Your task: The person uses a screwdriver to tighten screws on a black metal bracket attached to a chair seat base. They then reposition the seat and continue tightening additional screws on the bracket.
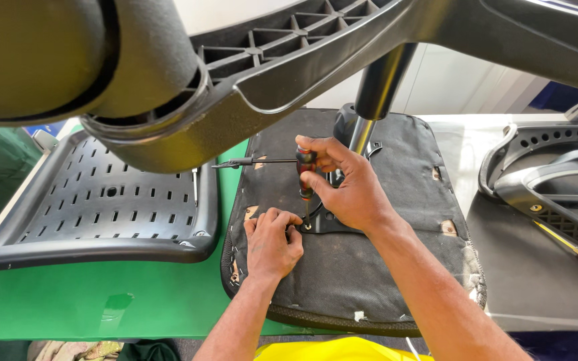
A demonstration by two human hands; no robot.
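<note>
**Screwdriver Upright on the Upturned Seat**

While the upturned black fabric-covered seat cushion is lying on the green counter, the right hand is gripping a red-and-black-handled screwdriver, its tip standing on the black metal bracket. The left hand is pinching beside the tip. A perforated black plastic shell is sitting just beside the cushion's left edge.

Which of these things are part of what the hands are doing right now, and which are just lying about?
In use:
right hand gripping screwdriver
left hand steadying by the screw
seat cushion
metal bracket
chair base overhead

Lying about:
plastic seat shell, left
black frame, right
green table
</note>
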